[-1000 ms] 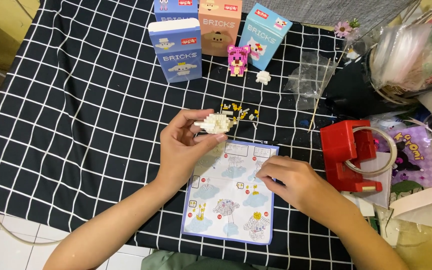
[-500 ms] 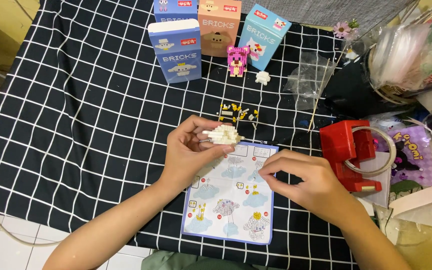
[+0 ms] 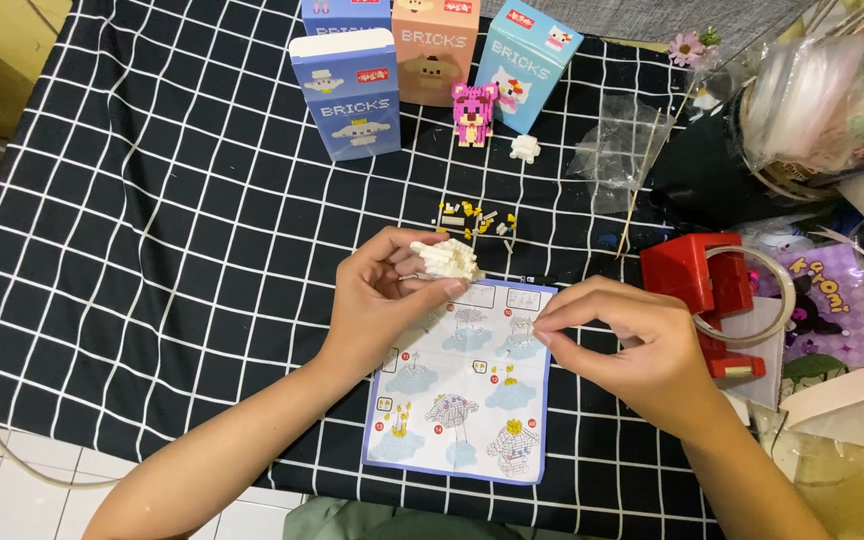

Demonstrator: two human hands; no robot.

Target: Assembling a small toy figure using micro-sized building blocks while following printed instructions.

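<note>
My left hand (image 3: 382, 300) holds a small white brick build (image 3: 445, 259) between thumb and fingers, just above the top edge of a pale blue instruction sheet (image 3: 462, 400). My right hand (image 3: 627, 345) hovers over the sheet's right edge with thumb and forefinger pinched together; whether a tiny piece is between them I cannot tell. A scatter of small white and yellow loose bricks (image 3: 474, 217) lies on the black checked cloth (image 3: 152, 250) just beyond the build.
Three cartoon brick boxes (image 3: 347, 95) stand at the back with a pink brick bear (image 3: 472, 112) and a small white piece (image 3: 525, 148). A clear plastic bag (image 3: 620, 140), a red tape dispenser (image 3: 707, 290) and cluttered bags fill the right side.
My left hand has lifted the white build slightly right and up. My right hand has risen from the sheet and moved right, its fingers pinched.
</note>
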